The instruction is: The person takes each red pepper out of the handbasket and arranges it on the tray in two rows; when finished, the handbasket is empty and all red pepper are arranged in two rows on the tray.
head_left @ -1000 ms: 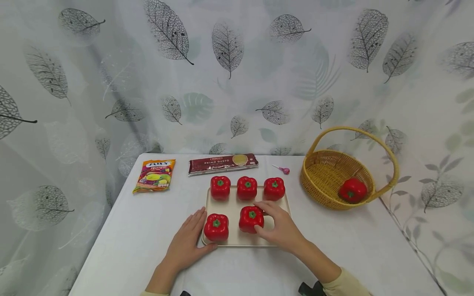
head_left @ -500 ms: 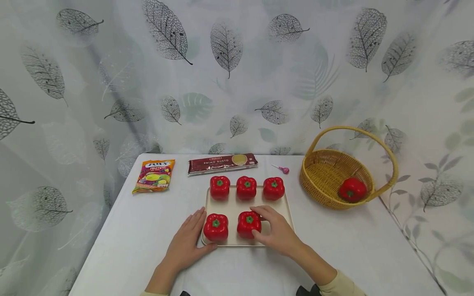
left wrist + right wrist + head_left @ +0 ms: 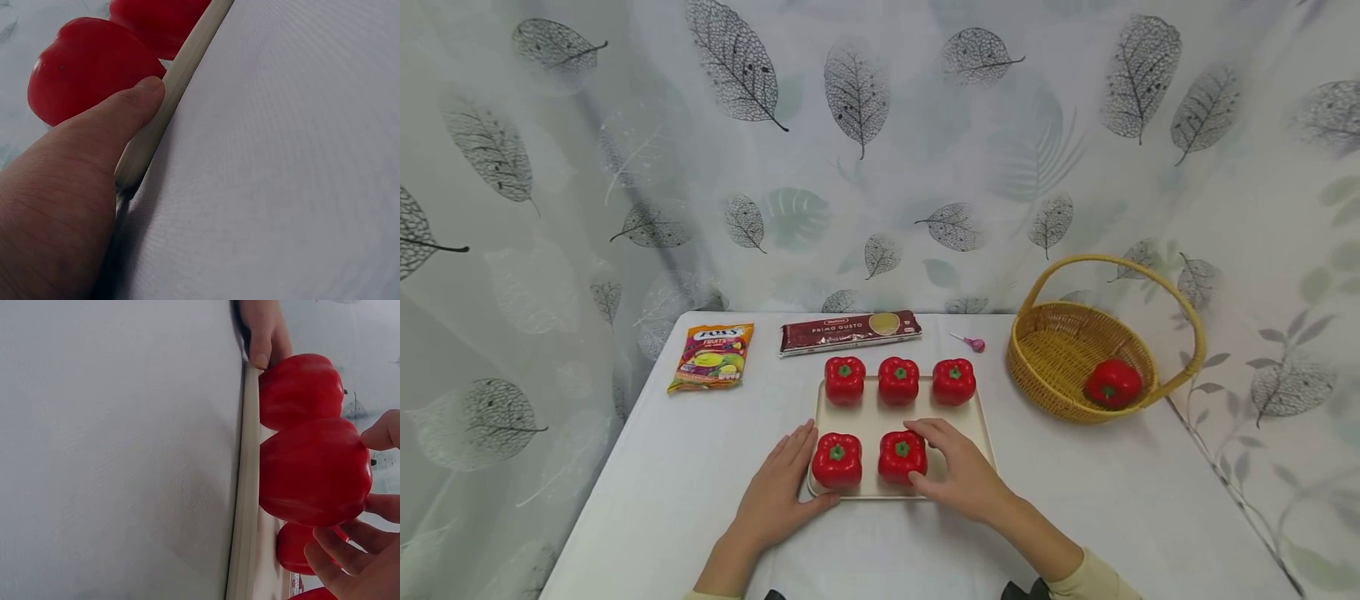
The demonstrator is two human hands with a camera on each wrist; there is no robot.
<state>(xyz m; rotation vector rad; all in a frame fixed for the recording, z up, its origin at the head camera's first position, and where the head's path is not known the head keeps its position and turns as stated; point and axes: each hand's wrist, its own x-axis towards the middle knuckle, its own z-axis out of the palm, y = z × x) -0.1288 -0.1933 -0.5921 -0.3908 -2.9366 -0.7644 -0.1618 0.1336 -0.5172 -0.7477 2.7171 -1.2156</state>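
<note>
A cream rectangular tray (image 3: pixel 868 417) lies on the white-covered table. Three red bell peppers with green stems form its back row, the middle one (image 3: pixel 898 382) among them. At its front left stands another red bell pepper (image 3: pixel 837 461). My right hand (image 3: pixel 961 468) holds a red bell pepper (image 3: pixel 902 457) at the tray's front middle, thumb and fingers around its right side. In the right wrist view this bell pepper (image 3: pixel 315 472) is just inside the tray rim. My left hand (image 3: pixel 780 487) rests against the tray's left front corner, fingers straight, thumb (image 3: pixel 140 100) on the front rim.
A yellow wicker basket (image 3: pixel 1033 392) with a tall handle stands at the right, with one red bell pepper (image 3: pixel 1113 384) inside. Behind the tray lie a brown biscuit packet (image 3: pixel 852 332) and a lollipop (image 3: pixel 973 343). A colourful sweets bag (image 3: pixel 712 357) lies at back left.
My right hand has moved the front middle bell pepper a little left and nearer to me, down on the tray. My left hand has stayed at the corner.
</note>
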